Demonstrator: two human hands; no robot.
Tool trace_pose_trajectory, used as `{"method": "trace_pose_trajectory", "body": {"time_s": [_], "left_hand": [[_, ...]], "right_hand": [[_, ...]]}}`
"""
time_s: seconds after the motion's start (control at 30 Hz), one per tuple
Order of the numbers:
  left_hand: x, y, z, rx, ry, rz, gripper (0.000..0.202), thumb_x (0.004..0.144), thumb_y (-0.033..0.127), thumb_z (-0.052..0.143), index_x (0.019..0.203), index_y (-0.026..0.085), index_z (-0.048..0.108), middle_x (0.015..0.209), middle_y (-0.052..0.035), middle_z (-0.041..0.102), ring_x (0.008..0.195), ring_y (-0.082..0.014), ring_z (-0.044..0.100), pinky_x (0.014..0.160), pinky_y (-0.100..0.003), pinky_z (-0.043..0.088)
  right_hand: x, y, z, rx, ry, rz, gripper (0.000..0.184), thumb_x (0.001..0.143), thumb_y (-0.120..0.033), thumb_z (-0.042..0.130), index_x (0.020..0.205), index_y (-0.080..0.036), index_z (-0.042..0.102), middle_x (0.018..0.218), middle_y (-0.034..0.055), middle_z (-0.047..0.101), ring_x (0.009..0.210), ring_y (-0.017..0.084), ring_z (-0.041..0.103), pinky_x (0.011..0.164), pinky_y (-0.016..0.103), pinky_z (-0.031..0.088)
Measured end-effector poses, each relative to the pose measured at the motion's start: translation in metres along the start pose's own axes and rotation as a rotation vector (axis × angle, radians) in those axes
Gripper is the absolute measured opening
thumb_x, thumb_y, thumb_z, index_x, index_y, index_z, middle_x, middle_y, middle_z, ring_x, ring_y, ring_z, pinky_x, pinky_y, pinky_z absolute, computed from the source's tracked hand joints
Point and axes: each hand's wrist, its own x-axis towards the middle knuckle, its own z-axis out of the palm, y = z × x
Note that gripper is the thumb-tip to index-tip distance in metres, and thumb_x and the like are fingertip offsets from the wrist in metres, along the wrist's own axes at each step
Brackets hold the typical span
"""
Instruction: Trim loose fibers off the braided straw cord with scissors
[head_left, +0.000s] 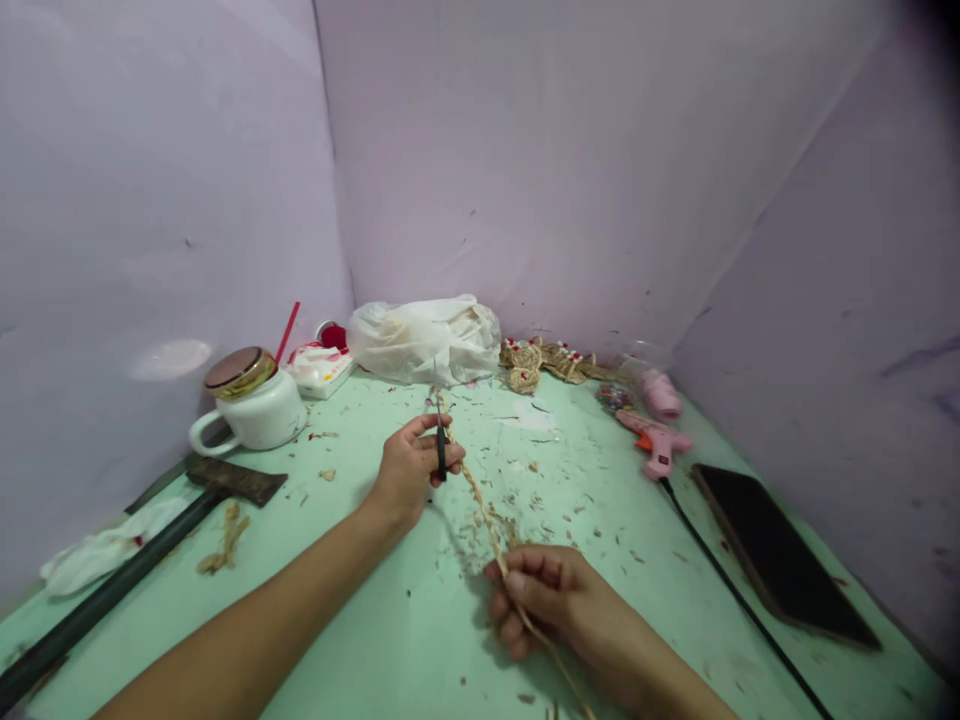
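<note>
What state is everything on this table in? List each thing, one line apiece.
left hand: fingers closed on scissors
scissors: held, blades pointing away
right hand: fingers pinching jute twine
jute twine: running between both hands
mug: upright, lid on
glue gun: lying on its side, cord attached
phone: flat, screen dark
hammer: lying flat

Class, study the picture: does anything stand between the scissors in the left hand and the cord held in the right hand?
Nothing visible does. The cord runs freely from the right hand up to the scissors in the left hand; only loose scraps lie on the table beneath.
</note>
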Motion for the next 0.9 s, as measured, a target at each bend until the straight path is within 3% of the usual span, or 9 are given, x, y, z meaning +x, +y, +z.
{"method": "trace_pose_trajectory", "body": {"time_s": [0.1,0.23,0.37,0.53,0.67,0.83,0.9], "left_hand": [[0.005,0.000,-0.005,-0.006,0.024,0.006,0.043,0.053,0.014,0.068,0.093,0.016,0.051,0.057,0.0027,0.058,0.045,-0.0064,0.050,0.040,-0.015,0.027],[0.010,-0.002,-0.011,-0.011,0.030,0.009,0.044,0.054,0.015,0.069,0.094,0.016,0.051,0.060,0.0023,0.058,0.046,-0.0067,0.052,0.040,-0.015,0.028],[0.011,-0.004,-0.013,-0.014,0.027,0.015,0.046,0.053,0.017,0.070,0.095,0.016,0.052,0.061,0.0019,0.059,0.046,-0.0066,0.052,0.040,-0.015,0.028],[0.011,-0.004,-0.012,-0.008,0.018,0.018,0.045,0.054,0.018,0.070,0.094,0.017,0.051,0.061,0.0024,0.059,0.047,-0.0065,0.052,0.042,-0.015,0.030],[0.004,-0.003,-0.007,0.011,-0.031,-0.011,0.043,0.053,0.015,0.069,0.092,0.016,0.051,0.059,0.0015,0.059,0.045,-0.0072,0.051,0.041,-0.016,0.031],[-0.017,-0.009,0.010,0.054,-0.124,-0.081,0.038,0.054,0.014,0.067,0.089,0.016,0.051,0.054,0.0028,0.057,0.043,-0.0078,0.050,0.037,-0.015,0.027],[-0.026,-0.013,0.017,0.072,-0.162,-0.114,0.038,0.054,0.014,0.067,0.088,0.016,0.051,0.051,0.0044,0.055,0.042,-0.0075,0.048,0.036,-0.015,0.027]], "right_hand": [[-0.004,-0.005,-0.006,0.066,-0.044,0.039,0.030,0.068,-0.034,0.065,0.085,-0.009,0.060,0.069,0.0085,0.065,0.056,0.013,0.060,0.055,0.027,0.047],[-0.009,-0.009,-0.011,0.035,-0.101,0.065,0.027,0.068,-0.027,0.065,0.088,-0.008,0.061,0.072,0.0105,0.066,0.057,0.014,0.061,0.054,0.027,0.047],[-0.010,-0.010,-0.013,0.019,-0.134,0.060,0.030,0.071,-0.031,0.062,0.090,-0.008,0.061,0.069,0.0098,0.065,0.055,0.014,0.060,0.053,0.027,0.046],[-0.011,-0.012,-0.011,-0.016,-0.143,0.032,0.027,0.063,-0.029,0.068,0.082,-0.010,0.061,0.061,0.0042,0.063,0.049,0.010,0.056,0.052,0.025,0.043],[-0.012,-0.013,-0.008,-0.128,-0.162,0.028,0.023,0.055,-0.025,0.074,0.065,-0.010,0.060,0.052,0.0005,0.058,0.045,0.007,0.050,0.048,0.021,0.038],[-0.008,-0.009,-0.004,0.021,-0.130,-0.081,0.035,0.058,-0.026,0.073,0.088,-0.013,0.062,0.083,0.0065,0.063,0.065,0.012,0.057,0.064,0.027,0.044],[-0.004,-0.006,-0.003,0.076,-0.048,-0.123,0.032,0.063,-0.031,0.070,0.088,-0.013,0.060,0.078,0.0067,0.063,0.062,0.013,0.057,0.062,0.029,0.045]]}}
